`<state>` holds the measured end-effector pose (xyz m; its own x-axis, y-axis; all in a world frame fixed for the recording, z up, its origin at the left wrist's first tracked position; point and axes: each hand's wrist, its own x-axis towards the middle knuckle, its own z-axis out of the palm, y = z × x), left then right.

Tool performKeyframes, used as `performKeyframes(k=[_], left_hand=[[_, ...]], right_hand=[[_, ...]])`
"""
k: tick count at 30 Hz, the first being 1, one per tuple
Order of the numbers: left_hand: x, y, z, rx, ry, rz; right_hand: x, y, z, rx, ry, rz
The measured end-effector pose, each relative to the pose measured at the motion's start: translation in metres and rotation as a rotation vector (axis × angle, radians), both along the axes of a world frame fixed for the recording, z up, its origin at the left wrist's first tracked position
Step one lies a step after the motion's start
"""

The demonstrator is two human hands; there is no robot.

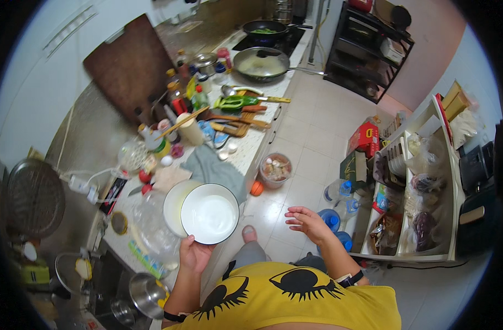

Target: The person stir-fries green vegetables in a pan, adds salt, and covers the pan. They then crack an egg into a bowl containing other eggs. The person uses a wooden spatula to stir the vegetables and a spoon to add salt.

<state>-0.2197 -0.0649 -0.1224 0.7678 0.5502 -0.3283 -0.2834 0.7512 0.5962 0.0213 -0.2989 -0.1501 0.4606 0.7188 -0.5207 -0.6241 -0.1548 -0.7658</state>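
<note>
My left hand (197, 255) grips the near rim of a white bowl with a dark edge (210, 213), its thumb at the rim and its fingers underneath. Only a pale sheen shows inside the bowl. Partly behind it, on the worktop side, is a second pale round bowl (173, 206); whether the two touch I cannot tell. My right hand (307, 222) is raised over the tiled floor with fingers spread and holds nothing. Beyond the bowls a grey-green cloth (218, 167) lies across the counter edge. Left of them a clear plastic bag (154, 222) lies on the worktop.
A lidded pan (261, 64) and a wok with greens (266, 29) stand at the hob. Wooden spatulas (239, 121) and green peppers (237, 102) lie nearer. On the floor are a tub of scraps (275, 169) and water bottles (337, 189). A steel bowl (148, 293) sits by the sink.
</note>
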Motion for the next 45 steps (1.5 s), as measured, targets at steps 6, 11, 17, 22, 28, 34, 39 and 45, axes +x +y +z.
performKeyframes(k=[6,11,17,22,28,34,39,45], left_hand=[[0.135,0.038,-0.021,-0.033,-0.084,-0.186],[0.243,0.064,-0.017,-0.030,-0.065,-0.244],[0.365,0.077,-0.015,0.011,-0.135,-0.202],[0.471,0.057,-0.013,0.058,-0.102,-0.024],[0.610,0.026,0.010,0.026,-0.067,0.190],[0.716,0.025,0.011,0.039,-0.095,0.196],[0.791,0.047,-0.008,0.048,-0.151,0.181],[0.857,0.078,-0.018,-0.006,-0.177,0.247]], right_hand=[[0.125,0.010,-0.001,-0.064,-0.062,-0.150],[0.232,0.015,0.014,0.020,-0.095,-0.327],[0.360,0.003,0.001,0.032,-0.109,-0.487],[0.507,-0.002,-0.006,0.052,-0.133,-0.483],[0.681,-0.004,0.021,0.015,-0.223,-0.239],[0.783,0.022,0.009,0.110,-0.267,-0.136],[0.854,0.060,-0.003,0.178,-0.376,-0.010],[0.963,0.110,0.014,0.049,-0.465,0.016]])
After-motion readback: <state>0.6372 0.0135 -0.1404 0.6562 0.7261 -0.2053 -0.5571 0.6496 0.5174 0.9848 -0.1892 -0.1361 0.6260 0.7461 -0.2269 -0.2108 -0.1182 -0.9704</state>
